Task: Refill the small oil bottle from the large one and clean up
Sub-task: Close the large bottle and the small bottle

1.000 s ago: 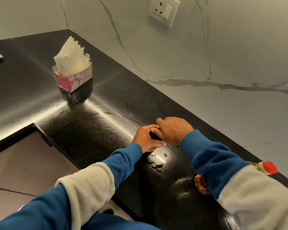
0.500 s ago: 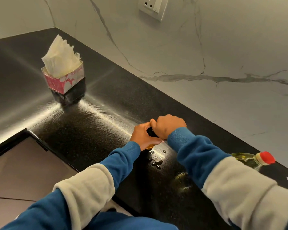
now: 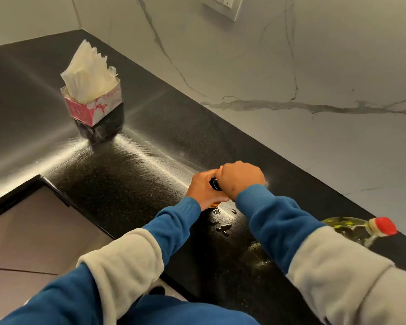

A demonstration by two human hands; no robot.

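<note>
On the black desk (image 3: 150, 146), the left hand (image 3: 205, 192) grips the small oil bottle (image 3: 214, 204), mostly hidden, while the right hand (image 3: 240, 178) closes over its black cap (image 3: 215, 184). Oil drops (image 3: 223, 228) lie just nearer. The large oil bottle (image 3: 352, 228), red-capped, stands right. A tissue box (image 3: 93, 106) sits far left.

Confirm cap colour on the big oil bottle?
Red. The cap on the big oil bottle shows clearly in the head view, at the right edge.
</note>
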